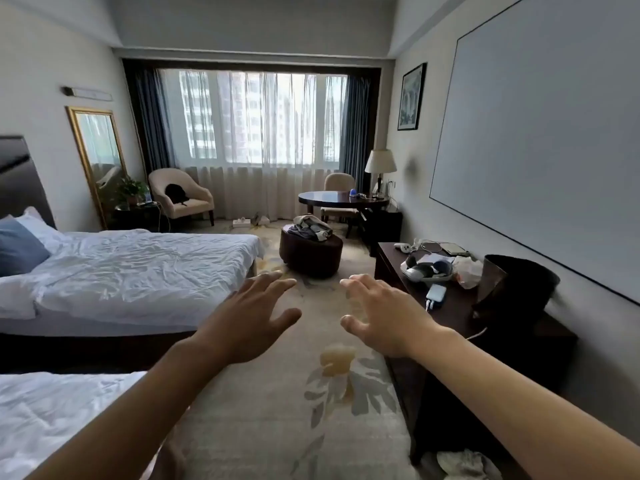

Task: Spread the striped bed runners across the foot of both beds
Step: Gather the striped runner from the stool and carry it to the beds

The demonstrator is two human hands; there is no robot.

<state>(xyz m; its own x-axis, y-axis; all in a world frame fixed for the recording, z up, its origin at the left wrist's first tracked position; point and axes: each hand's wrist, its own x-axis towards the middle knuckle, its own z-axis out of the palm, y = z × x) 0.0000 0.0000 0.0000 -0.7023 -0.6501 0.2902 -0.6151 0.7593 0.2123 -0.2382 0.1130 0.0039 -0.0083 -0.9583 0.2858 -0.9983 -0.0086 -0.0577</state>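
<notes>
I hold my left hand (254,315) and right hand (382,315) out empty, fingers spread, over the carpet (277,427) right of the far bed (145,268).

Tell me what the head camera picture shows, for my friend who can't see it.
Two bare hands, the left hand and right hand, reach forward with fingers spread, holding nothing, in a hotel room. On the left are two beds with wrinkled white covers, the far bed and the near bed; no striped runner lies on either. A round ottoman piled with clothes stands ahead.
</notes>
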